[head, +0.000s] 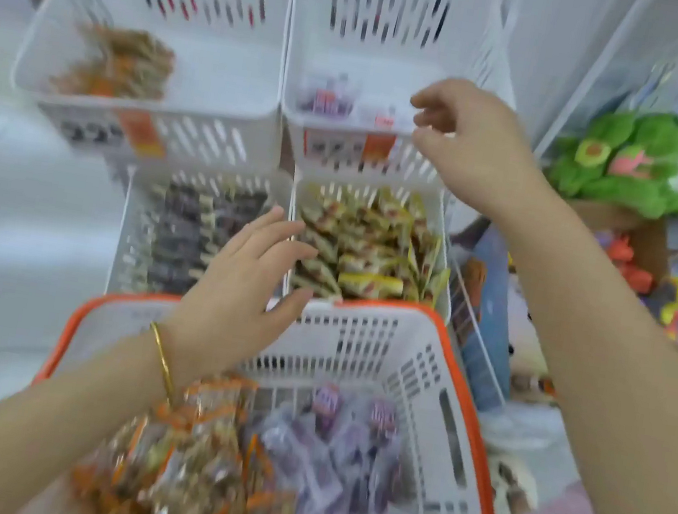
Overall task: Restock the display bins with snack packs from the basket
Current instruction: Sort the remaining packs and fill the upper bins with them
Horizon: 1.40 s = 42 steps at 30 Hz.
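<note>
A white basket with an orange rim (476, 414) sits nearest me, holding orange snack packs (182, 466) on the left and purple snack packs (347, 456) on the right. My left hand (246, 278) hovers with fingers spread over the basket's far rim, holding nothing. My right hand (472, 144) is raised at the front right corner of the upper right bin (365, 10), fingers loosely curled and empty. That bin holds a few purple packs (325, 98). The upper left bin (148, 109) holds some orange packs (124, 64).
Two lower bins stand behind the basket: one with dark packs (195, 235), one with yellow packs (369, 248). Green plush toys (645, 166) and other small toys fill a wire rack at the right. Pale floor lies to the left.
</note>
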Each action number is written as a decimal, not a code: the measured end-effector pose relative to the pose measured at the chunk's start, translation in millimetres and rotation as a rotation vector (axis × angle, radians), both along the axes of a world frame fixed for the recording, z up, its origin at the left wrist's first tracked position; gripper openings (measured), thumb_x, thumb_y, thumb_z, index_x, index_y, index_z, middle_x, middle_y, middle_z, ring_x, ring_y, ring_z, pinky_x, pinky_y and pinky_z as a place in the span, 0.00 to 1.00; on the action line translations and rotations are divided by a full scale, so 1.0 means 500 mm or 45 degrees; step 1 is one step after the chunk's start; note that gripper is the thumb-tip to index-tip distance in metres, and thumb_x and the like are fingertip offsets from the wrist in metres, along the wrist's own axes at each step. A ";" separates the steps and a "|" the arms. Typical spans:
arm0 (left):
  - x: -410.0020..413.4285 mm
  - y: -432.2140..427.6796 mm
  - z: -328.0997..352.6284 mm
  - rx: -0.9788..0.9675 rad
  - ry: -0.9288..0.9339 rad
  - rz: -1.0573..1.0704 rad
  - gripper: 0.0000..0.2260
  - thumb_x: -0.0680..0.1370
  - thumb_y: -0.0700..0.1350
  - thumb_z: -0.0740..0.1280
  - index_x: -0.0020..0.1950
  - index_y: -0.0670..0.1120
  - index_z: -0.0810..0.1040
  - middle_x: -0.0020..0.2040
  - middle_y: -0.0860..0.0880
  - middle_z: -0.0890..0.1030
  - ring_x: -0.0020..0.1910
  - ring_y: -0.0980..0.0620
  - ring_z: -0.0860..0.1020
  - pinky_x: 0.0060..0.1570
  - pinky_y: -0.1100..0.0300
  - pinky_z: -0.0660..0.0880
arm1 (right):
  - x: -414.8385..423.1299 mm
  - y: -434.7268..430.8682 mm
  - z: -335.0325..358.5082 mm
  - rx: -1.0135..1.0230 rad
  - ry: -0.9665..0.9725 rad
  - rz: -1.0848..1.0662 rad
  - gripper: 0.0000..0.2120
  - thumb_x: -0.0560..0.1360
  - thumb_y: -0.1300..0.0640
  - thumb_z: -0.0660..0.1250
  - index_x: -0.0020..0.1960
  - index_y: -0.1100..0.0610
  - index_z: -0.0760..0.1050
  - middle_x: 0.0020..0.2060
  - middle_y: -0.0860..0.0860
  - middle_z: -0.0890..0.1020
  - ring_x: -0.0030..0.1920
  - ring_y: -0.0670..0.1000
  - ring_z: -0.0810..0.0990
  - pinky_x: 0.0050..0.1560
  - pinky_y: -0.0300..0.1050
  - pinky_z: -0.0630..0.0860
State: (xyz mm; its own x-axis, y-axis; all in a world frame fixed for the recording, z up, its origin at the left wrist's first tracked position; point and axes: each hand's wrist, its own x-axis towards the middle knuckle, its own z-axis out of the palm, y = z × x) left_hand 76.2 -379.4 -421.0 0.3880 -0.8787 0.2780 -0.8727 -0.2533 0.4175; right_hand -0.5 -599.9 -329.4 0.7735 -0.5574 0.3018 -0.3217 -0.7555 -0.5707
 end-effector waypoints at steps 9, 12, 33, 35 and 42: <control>-0.107 0.099 -0.129 0.718 0.226 -0.087 0.17 0.80 0.48 0.59 0.69 0.49 0.68 0.74 0.50 0.60 0.74 0.51 0.54 0.71 0.56 0.54 | -0.180 0.227 -0.449 0.538 0.902 0.089 0.11 0.77 0.63 0.60 0.56 0.65 0.79 0.55 0.58 0.80 0.54 0.58 0.79 0.53 0.51 0.75; -0.107 0.102 -0.132 0.738 0.185 -0.143 0.16 0.80 0.48 0.60 0.68 0.49 0.69 0.73 0.50 0.61 0.74 0.50 0.54 0.71 0.56 0.54 | -0.214 0.236 -0.519 0.389 1.247 0.192 0.13 0.77 0.60 0.63 0.60 0.62 0.77 0.60 0.58 0.78 0.58 0.57 0.77 0.60 0.52 0.73; -0.103 0.087 -0.162 0.766 0.307 -0.126 0.14 0.80 0.47 0.60 0.66 0.51 0.70 0.69 0.51 0.66 0.70 0.51 0.60 0.66 0.58 0.61 | -0.246 0.282 -0.551 0.239 1.256 0.571 0.22 0.77 0.61 0.64 0.71 0.54 0.68 0.64 0.54 0.76 0.63 0.54 0.74 0.58 0.47 0.71; -0.101 0.089 -0.158 0.756 0.342 -0.110 0.14 0.80 0.48 0.61 0.66 0.51 0.70 0.69 0.52 0.66 0.69 0.51 0.61 0.65 0.58 0.62 | -0.239 0.265 -0.524 0.336 1.183 0.497 0.22 0.76 0.62 0.66 0.69 0.54 0.70 0.63 0.55 0.76 0.62 0.55 0.75 0.57 0.44 0.71; -0.093 0.075 -0.120 0.656 0.858 -0.161 0.35 0.72 0.47 0.72 0.74 0.52 0.57 0.73 0.54 0.60 0.72 0.55 0.60 0.67 0.59 0.64 | -0.229 0.181 -0.331 0.987 0.733 0.386 0.18 0.77 0.60 0.67 0.66 0.55 0.72 0.40 0.42 0.77 0.40 0.50 0.84 0.45 0.39 0.78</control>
State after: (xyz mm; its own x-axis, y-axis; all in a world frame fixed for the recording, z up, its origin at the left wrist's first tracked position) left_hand 29.9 -342.0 -481.1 0.2174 -0.8799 -0.4224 -0.5144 -0.4711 0.7165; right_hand -115.1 -509.1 -495.1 0.8288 -0.1975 -0.5235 -0.5588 -0.3379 -0.7573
